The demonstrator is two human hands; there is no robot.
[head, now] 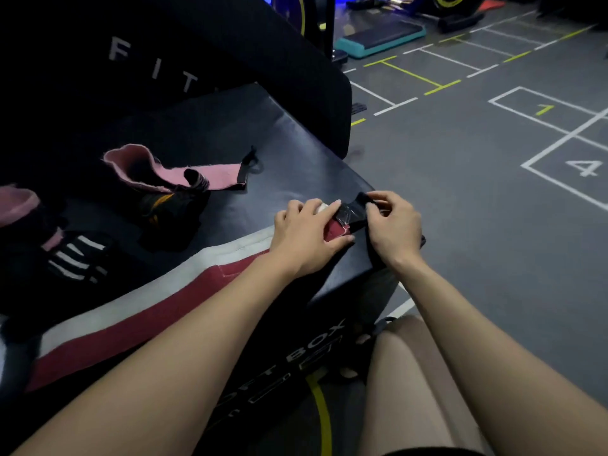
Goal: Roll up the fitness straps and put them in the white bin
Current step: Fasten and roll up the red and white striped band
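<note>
A grey gym floor (460,192) with painted numbered squares lies beyond a black soft box (230,126) that serves as the work surface. A red and white strap (138,311) stretches across the box's near edge to its corner, where the left hand (306,235) presses it flat with straight fingers and the right hand (393,225) pinches its black end tab (353,212). Further back lie a pink strap (197,174), partly curled, and a dark heap of other straps (75,255).
</note>
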